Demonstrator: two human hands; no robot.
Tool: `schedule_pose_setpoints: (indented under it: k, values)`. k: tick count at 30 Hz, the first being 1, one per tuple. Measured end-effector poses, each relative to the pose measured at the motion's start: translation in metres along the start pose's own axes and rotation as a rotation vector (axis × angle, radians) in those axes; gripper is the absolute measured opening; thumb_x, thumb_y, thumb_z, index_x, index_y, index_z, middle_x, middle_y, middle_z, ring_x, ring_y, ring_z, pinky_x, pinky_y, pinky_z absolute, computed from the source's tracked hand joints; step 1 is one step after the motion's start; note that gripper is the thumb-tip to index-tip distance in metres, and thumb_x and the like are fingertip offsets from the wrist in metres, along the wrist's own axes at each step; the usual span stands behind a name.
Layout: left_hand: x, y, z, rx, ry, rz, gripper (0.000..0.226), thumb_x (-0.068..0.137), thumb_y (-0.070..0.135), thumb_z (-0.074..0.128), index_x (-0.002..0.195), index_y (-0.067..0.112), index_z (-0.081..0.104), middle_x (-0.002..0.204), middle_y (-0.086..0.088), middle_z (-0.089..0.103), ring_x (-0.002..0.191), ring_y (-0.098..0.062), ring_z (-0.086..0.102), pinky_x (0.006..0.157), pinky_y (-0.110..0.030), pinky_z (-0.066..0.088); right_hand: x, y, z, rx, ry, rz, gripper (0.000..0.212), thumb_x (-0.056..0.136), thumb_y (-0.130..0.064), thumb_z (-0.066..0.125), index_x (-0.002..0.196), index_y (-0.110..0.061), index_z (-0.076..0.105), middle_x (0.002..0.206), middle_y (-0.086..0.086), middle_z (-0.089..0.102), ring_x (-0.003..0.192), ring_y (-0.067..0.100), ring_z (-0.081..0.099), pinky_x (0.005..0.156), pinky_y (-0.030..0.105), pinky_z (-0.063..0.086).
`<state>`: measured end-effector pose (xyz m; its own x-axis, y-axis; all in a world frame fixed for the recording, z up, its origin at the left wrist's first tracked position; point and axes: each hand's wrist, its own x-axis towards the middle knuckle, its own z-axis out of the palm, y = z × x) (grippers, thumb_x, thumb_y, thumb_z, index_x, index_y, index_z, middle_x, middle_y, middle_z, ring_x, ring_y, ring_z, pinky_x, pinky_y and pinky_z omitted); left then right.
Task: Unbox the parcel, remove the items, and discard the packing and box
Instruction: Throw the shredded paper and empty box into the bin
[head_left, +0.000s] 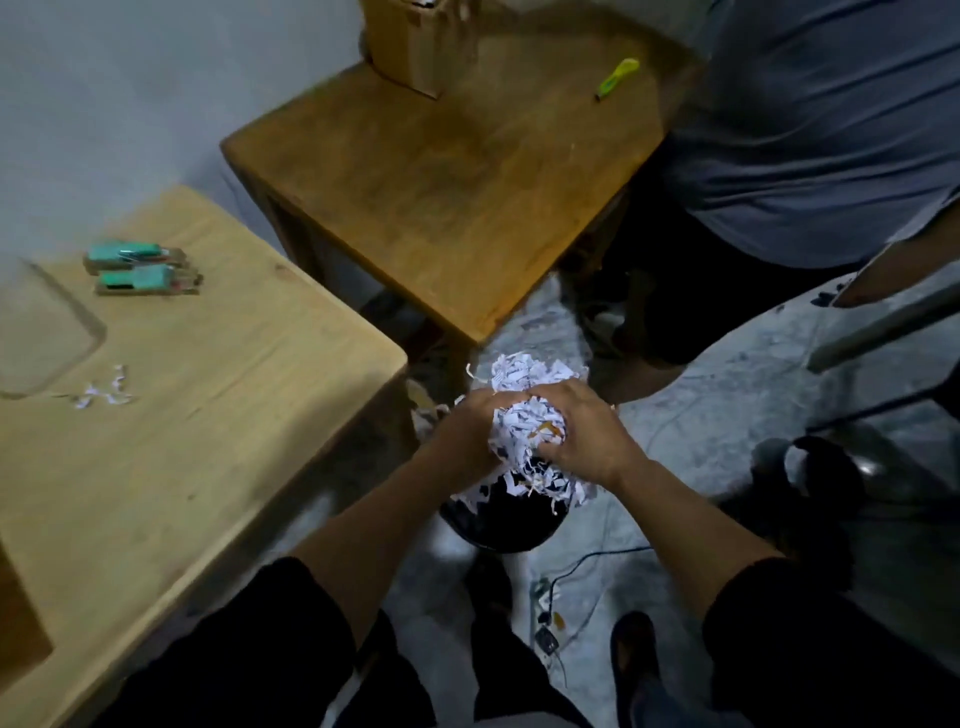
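Both my hands clutch a wad of white shredded paper (524, 421) directly over a black bin (506, 525) on the floor. My left hand (467, 431) presses the wad from the left and my right hand (582, 431) grips it from the right. Loose shreds spill around the bin's rim. The brown cardboard box (415, 47) stands upright at the far edge of the darker wooden table (441, 192). Two teal packaged items (140, 270) lie side by side on the lighter table (197, 415) at the left.
A yellow-green box cutter (618, 78) lies on the darker table. A few paper shreds (104, 389) and a clear tray (41, 332) rest on the lighter table. Another person in a grey shirt (810, 130) stands at the right. Cables (571, 582) trail on the floor.
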<state>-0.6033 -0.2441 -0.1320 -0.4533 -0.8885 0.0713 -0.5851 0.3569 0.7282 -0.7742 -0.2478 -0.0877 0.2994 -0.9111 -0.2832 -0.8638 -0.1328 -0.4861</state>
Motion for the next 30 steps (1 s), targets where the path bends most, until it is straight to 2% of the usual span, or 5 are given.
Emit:
schedule_pose_setpoints:
  k: [6, 11, 14, 24, 30]
  values:
    - [0.02, -0.011, 0.072, -0.026, -0.06, -0.371, 0.058, 0.077, 0.02, 0.063, 0.131, 0.007, 0.049, 0.135, -0.02, 0.049, 0.123, -0.039, 0.045, 0.105, -0.053, 0.038, 0.014, 0.058, 0.021, 0.064, -0.106, 0.133, 0.078, 0.073, -0.017, 0.074, 0.14, -0.024, 0.035, 0.137, 0.01, 0.035, 0.126, 0.025, 0.042, 0.104, 0.027, 0.035]
    - [0.004, -0.021, 0.079, 0.012, -0.118, -0.552, 0.079, 0.076, 0.018, 0.066, 0.145, 0.014, 0.027, 0.15, -0.019, 0.027, 0.137, -0.036, 0.027, 0.111, -0.04, 0.03, 0.018, 0.048, 0.043, 0.026, -0.202, 0.099, 0.08, 0.078, -0.018, 0.068, 0.145, -0.022, 0.025, 0.148, 0.009, 0.028, 0.134, 0.029, 0.035, 0.109, 0.034, 0.036]
    - [-0.001, -0.024, 0.083, -0.028, -0.125, -0.635, 0.08, 0.078, 0.016, 0.066, 0.146, 0.017, 0.024, 0.15, -0.017, 0.026, 0.136, -0.035, 0.031, 0.11, -0.045, 0.034, 0.023, 0.041, 0.05, -0.007, -0.229, 0.13, 0.075, 0.083, -0.019, 0.063, 0.146, -0.019, 0.023, 0.153, 0.008, 0.025, 0.137, 0.029, 0.031, 0.112, 0.035, 0.032]
    - [0.023, 0.0, 0.045, 0.344, -0.041, -0.483, 0.042, 0.094, 0.018, 0.044, 0.131, -0.001, 0.038, 0.132, -0.018, 0.045, 0.122, -0.032, 0.042, 0.095, -0.037, 0.038, 0.038, 0.015, 0.027, -0.202, -0.102, 0.082, 0.051, 0.096, -0.021, 0.04, 0.143, -0.007, 0.024, 0.151, 0.008, 0.029, 0.139, 0.021, 0.027, 0.11, 0.029, 0.027]
    - [0.035, 0.02, -0.02, 0.505, 0.121, -0.316, 0.045, 0.083, 0.016, 0.055, 0.121, -0.008, 0.048, 0.116, -0.025, 0.06, 0.11, -0.039, 0.058, 0.092, -0.042, 0.05, 0.048, -0.036, -0.032, -0.353, -0.027, -0.076, 0.054, 0.101, -0.024, 0.028, 0.147, -0.001, 0.008, 0.157, 0.013, 0.014, 0.146, 0.024, 0.01, 0.117, 0.031, 0.014]
